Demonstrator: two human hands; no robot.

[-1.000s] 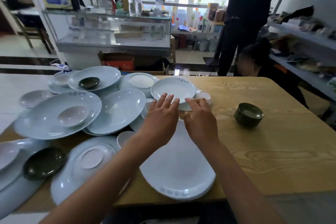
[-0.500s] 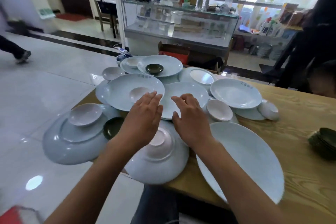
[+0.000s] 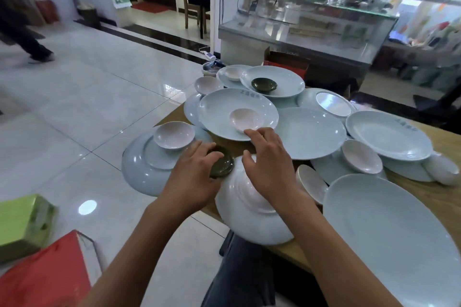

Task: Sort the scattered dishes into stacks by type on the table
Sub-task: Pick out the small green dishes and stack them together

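Pale blue plates, pinkish-white small bowls and dark green saucers lie scattered over the left end of the wooden table. My left hand curls its fingers round a dark green saucer at the table's left edge. My right hand hovers with spread fingers above an upside-down pale blue plate; its fingertips reach the rim of a big plate that holds a pink bowl. A second green saucer sits in a far plate.
A large blue plate lies at the near right. An upside-down plate with a pink bowl overhangs the left edge. A glass counter stands behind. Green and red boxes lie on the floor; a person walks far left.
My view has swung left and both hands moved from the right side of the pile to its near-left part. My left hand has closed round the green saucer.
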